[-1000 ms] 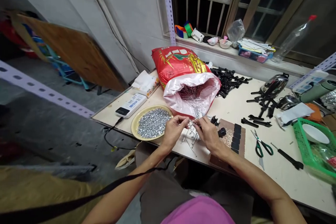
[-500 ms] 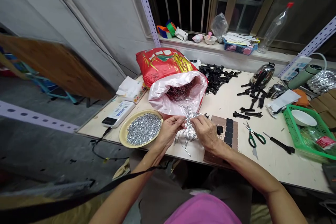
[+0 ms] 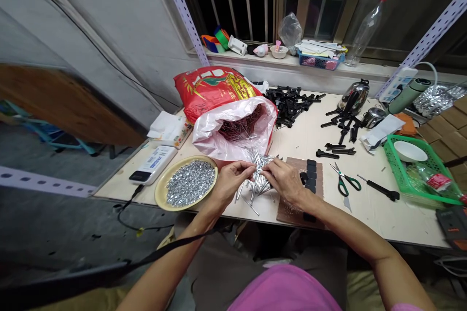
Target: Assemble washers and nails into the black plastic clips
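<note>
My left hand (image 3: 233, 181) and my right hand (image 3: 286, 181) meet fingertip to fingertip over a pile of long thin silver bolts (image 3: 260, 183). Each is closed in a pinch. A short length of a bolt's silver shank shows between the fingertips; whatever my left fingers hold is too small to make out. Left of my left hand is a yellowish dish (image 3: 159, 189) full of small silver nuts or washers (image 3: 191, 182). Behind the pile a red sack (image 3: 215, 90) lies on its side, its white mouth open towards me, with many thin rods (image 3: 239, 126) inside.
Beside my right forearm lies a brown board (image 3: 292, 209) with black pads. Green-handled scissors (image 3: 345, 182), a black-handled tool (image 3: 379, 188) and a green basket (image 3: 396, 175) are further right. Black plastic parts (image 3: 292, 104) are heaped behind; a power bank (image 3: 155, 165) sits left.
The view has shifted, so the whole bench appears further left. Both hands stay pinched together over the bolt pile, with only a slight change in finger position.
</note>
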Available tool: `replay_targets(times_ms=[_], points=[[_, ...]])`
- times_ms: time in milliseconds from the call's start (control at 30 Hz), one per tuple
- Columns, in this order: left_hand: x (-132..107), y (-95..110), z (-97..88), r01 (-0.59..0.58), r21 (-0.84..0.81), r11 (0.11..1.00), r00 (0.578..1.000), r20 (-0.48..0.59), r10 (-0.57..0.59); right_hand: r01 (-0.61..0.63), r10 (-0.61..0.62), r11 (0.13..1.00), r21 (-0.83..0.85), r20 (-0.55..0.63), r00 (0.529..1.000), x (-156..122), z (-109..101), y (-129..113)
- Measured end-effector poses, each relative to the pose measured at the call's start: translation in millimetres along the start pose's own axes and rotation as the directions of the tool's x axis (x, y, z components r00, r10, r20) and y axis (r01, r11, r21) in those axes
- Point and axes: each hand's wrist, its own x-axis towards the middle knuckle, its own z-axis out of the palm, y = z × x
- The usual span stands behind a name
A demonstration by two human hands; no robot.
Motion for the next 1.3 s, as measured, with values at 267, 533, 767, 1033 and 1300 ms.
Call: replay_targets(times_ms=[267, 533, 767, 1033, 1300], points=[[-4, -1, 12.9, -0.082, 0.037, 0.996, 0.992, -0.089, 0.085, -0.058, 0.058, 0.992, -0.114, -0.004, 0.998, -5, 5, -1], [0, 7, 15.1, 0.110, -0.141, 0.984, 0.994, 0.027, -0.107, 0.163, -0.199, 0.957, -0.240, -0.136, 0.970, -9, -2, 9], [-1, 3, 18.3, 0.007, -0.012, 1.000, 0.999, -0.032, -0.008, 0.002, -0.006, 0.999, -0.044, -0.075, 0.997, -10, 2, 9], [4, 6, 20.9, 0.212, -0.299, 0.931, 0.976, 0.104, -0.189, -0.102, 0.117, 0.982, 0.159, -0.085, 0.989, -9, -3, 13], [6, 6, 19.7, 0.260, -0.304, 0.917, 0.965, 0.124, -0.232, -0.016, 0.010, 0.999, -0.036, -0.169, 0.986, -12, -1, 10]])
